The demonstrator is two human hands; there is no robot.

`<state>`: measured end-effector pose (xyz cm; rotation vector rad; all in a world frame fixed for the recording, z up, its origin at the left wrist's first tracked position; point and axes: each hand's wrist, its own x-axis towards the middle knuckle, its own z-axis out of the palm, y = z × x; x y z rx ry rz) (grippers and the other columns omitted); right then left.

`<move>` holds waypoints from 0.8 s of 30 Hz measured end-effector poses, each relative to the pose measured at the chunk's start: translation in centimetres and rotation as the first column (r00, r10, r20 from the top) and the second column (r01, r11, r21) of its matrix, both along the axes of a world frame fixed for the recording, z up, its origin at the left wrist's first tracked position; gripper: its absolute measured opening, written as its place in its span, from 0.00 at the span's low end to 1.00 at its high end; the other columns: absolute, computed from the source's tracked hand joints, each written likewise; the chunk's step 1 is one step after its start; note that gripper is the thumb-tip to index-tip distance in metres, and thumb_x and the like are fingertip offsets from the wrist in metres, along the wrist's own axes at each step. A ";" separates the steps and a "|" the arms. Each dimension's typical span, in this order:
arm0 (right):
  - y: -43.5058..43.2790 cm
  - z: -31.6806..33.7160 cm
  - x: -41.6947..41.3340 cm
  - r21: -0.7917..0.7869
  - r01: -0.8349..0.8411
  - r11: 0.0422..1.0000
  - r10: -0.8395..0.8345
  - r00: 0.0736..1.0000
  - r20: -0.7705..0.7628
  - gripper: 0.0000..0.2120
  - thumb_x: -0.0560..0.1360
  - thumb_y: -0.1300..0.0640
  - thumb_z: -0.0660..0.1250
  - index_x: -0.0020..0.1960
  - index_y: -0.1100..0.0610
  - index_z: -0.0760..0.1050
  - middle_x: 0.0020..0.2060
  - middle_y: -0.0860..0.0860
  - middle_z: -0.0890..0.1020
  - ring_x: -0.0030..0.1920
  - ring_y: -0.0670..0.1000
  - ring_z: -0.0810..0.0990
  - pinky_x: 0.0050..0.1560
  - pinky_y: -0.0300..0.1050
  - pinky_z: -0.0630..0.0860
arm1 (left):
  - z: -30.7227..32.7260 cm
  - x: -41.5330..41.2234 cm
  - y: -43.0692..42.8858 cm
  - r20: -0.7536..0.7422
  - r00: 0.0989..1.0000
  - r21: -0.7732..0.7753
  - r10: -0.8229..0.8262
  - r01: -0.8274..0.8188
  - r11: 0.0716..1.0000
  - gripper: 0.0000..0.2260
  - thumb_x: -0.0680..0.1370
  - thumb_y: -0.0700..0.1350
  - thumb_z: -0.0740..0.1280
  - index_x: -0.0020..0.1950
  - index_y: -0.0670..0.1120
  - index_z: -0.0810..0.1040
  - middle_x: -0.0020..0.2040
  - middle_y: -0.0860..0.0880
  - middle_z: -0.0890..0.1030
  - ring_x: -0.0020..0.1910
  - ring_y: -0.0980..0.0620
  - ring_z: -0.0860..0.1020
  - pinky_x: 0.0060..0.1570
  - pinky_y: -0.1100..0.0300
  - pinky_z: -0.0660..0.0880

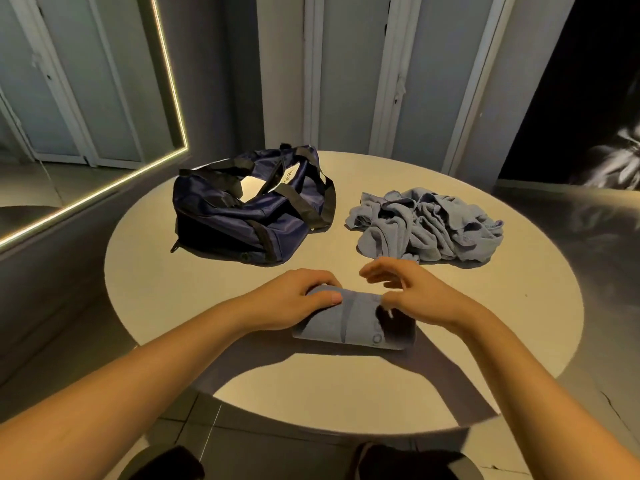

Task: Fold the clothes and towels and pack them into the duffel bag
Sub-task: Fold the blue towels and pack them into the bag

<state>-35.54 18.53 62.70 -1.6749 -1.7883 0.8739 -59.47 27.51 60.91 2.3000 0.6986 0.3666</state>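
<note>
A folded grey-blue garment (349, 322) with a button lies on the round table (173, 289) in front of me. My left hand (291, 299) grips its far left corner, thumb on top and fingers curled over the edge. My right hand (412, 292) hovers over the garment's right end with fingers spread and loosely bent, holding nothing. A navy duffel bag (249, 209) with black straps sits unzipped at the far left, something pale showing inside. A crumpled heap of grey-blue clothes and towels (426, 226) lies at the far right.
A lit mirror (86, 98) leans against the wall on the left. Pale panelled doors (363, 74) stand behind the table. My dark shoes (166, 462) show below the near table edge.
</note>
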 end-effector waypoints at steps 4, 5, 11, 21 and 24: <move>1.8 2.0 -4.1 -0.160 -0.149 0.976 0.139 0.988 -0.068 0.28 0.72 0.47 0.67 0.72 0.46 0.70 0.64 0.45 0.78 0.63 0.47 0.78 0.68 0.49 0.73 | 1.7 -1.9 0.7 0.095 0.995 0.097 -0.027 0.018 0.995 0.13 0.84 0.55 0.63 0.64 0.55 0.82 0.56 0.58 0.83 0.56 0.57 0.81 0.55 0.53 0.80; 2.3 2.2 -5.0 -0.168 -0.162 0.972 0.151 0.986 -0.075 0.26 0.72 0.46 0.67 0.70 0.46 0.71 0.62 0.46 0.79 0.62 0.48 0.78 0.68 0.52 0.73 | 2.0 -2.7 1.0 0.111 0.994 0.126 -0.021 0.007 0.992 0.13 0.84 0.55 0.63 0.64 0.54 0.82 0.56 0.58 0.83 0.56 0.57 0.81 0.55 0.52 0.80; 5.6 2.8 -8.2 -0.064 -0.162 0.985 0.145 0.966 -0.215 0.14 0.79 0.48 0.65 0.61 0.52 0.79 0.56 0.52 0.83 0.57 0.55 0.82 0.66 0.62 0.74 | 4.4 -6.7 4.3 0.137 0.991 0.287 0.012 -0.051 0.956 0.12 0.84 0.54 0.63 0.63 0.54 0.82 0.55 0.61 0.82 0.56 0.59 0.79 0.54 0.59 0.78; 17.2 5.4 -8.8 0.303 0.080 0.950 -0.035 0.988 -0.151 0.15 0.84 0.57 0.63 0.59 0.36 0.79 0.48 0.31 0.83 0.50 0.35 0.81 0.43 0.30 0.76 | 8.7 -9.2 19.7 0.161 0.858 0.451 0.487 -0.503 0.737 0.15 0.84 0.58 0.59 0.54 0.52 0.83 0.50 0.51 0.83 0.51 0.50 0.80 0.55 0.45 0.76; 20.7 5.6 -7.5 0.381 0.232 0.895 -0.161 0.964 -0.209 0.15 0.83 0.61 0.63 0.64 0.48 0.81 0.51 0.40 0.85 0.51 0.41 0.83 0.45 0.32 0.75 | 6.9 -9.7 22.5 -0.224 0.786 0.504 0.576 -0.413 0.759 0.39 0.71 0.77 0.61 0.75 0.55 0.73 0.75 0.48 0.72 0.74 0.43 0.69 0.72 0.41 0.66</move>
